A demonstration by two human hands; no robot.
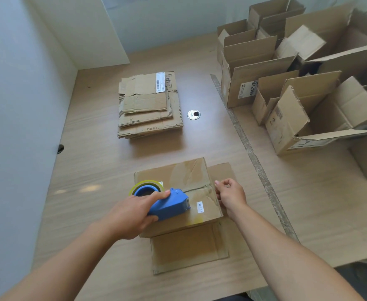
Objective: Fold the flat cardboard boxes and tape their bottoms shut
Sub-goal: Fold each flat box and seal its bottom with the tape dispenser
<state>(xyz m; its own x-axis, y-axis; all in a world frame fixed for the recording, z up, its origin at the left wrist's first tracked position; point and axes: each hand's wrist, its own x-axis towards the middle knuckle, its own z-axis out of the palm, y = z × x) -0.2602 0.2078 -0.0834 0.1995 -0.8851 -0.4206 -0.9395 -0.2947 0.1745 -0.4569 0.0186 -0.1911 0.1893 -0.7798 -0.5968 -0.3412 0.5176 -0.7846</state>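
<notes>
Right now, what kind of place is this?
Probably a small packing or shipping workstation: a stack of flattened brown cardboard boxes on a wooden desk, assembled open cardboard boxes at the right, and a blue handheld tape dispenser in use.

We see our left hand [132, 213] gripping a blue tape dispenser [167, 204] on the upturned box [191, 183] near us, its front end at the centre seam. Our right hand [229, 195] pinches at the box's right edge. Flat boxes [147, 105] are stacked farther off; open boxes [297, 90] crowd the far right of the table [91, 148].
</notes>
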